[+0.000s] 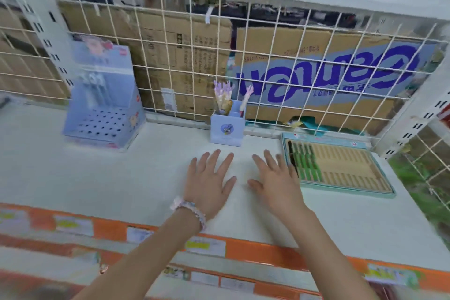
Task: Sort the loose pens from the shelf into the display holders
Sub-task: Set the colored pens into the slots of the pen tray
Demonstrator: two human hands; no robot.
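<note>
My left hand [210,184] and my right hand [272,181] lay side by side over the white shelf [121,178], palms down, fingers straight and spread, holding nothing. The two thumbs pointed toward each other with a small gap of bare shelf between them. Whether the palms actually pressed on the surface or hung just above it, I could not tell. A beaded bracelet [188,209] sat on my left wrist.

Straight beyond my fingertips, close to the gap between the two hands, stood a small blue pen holder [227,130] with a cartoon face on its front. A bunch of pens with purple tops [222,94] stood upright in its left side, and one pen with a pink top [246,97] leaned in its right side.

Just beside my right hand, touching or nearly touching the outer fingers, lay a flat tray with a teal rim [387,193]. A few green pens [305,162] filled the slots at the end nearest my hand; the other slots showed only tan ridges.

Well off to the left of my left hand stood a tall blue display box [104,109], its sloped front dotted with dark holes; the blur hid what stood in its upper part.

Behind everything ran a white wire grid [267,56] with cardboard boxes [170,56] behind it. Nearer to me than my wrists, an orange strip with price labels [246,248] edged the shelf.
</note>
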